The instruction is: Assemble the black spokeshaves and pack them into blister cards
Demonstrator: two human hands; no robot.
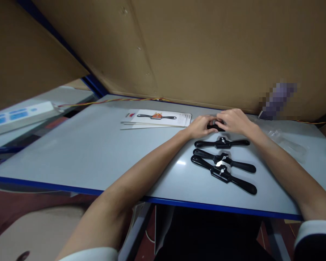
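Here, left hand (201, 126) and right hand (235, 120) half-closed on one part-hidden black tool (213, 127), three spokeshaves (222, 144) nearby.

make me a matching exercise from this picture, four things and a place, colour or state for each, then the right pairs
Things:
1. left hand
2. cards
3. power strip
4. plastic

Places, colours or states:
a. white and blue, at the far left
b. clear and crumpled
c. printed with a picture
d. touching a black tool

Pairs: 1-d, 2-c, 3-a, 4-b
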